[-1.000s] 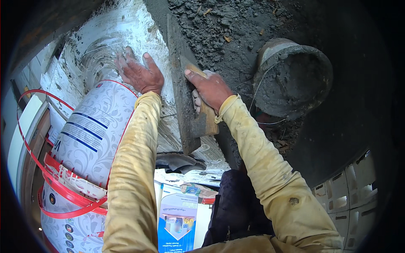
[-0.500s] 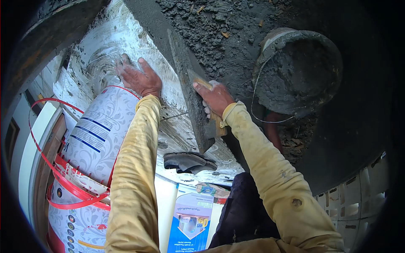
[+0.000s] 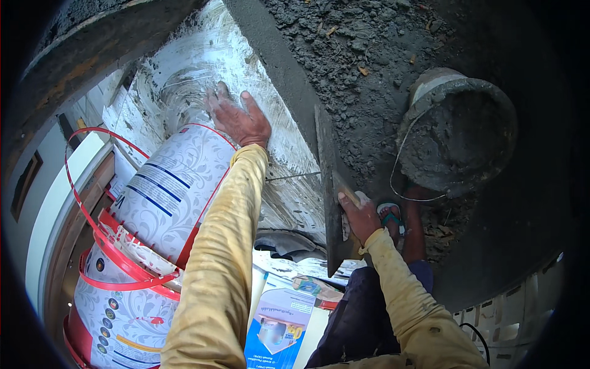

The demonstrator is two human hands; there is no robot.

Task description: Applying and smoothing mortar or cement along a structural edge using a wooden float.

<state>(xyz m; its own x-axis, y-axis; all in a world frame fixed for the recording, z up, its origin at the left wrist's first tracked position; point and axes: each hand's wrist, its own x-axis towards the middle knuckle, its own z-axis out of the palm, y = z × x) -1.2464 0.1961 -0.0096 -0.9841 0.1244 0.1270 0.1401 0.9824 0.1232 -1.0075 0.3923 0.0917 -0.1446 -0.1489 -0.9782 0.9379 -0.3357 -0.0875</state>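
My left hand (image 3: 239,120) lies with fingers spread on a white-smeared surface (image 3: 212,46), just past an upper paint bucket (image 3: 172,178) with a red rim. My right hand (image 3: 361,216) is closed round the wooden handle of a long, mortar-coated plastering float (image 3: 326,178). The float stands nearly on edge beside the lower end of a smooth grey mortar strip (image 3: 279,61), which borders the white surface. Whether its face touches the mortar is hidden. Right of the float hangs or stands a bucket of wet mortar (image 3: 461,135) with a wire handle.
Rough grey mortar or soil (image 3: 344,74) spreads at the far middle. A second paint bucket (image 3: 117,313) sits under the first, with red handles looping left. A blue and white box (image 3: 279,323) is near me. A sandalled foot (image 3: 390,215) shows below the mortar bucket.
The view has shifted, moving the scene right and down. My right hand has drawn the float nearer to me along the mortar strip. My left hand stays put; the sandalled foot now shows.
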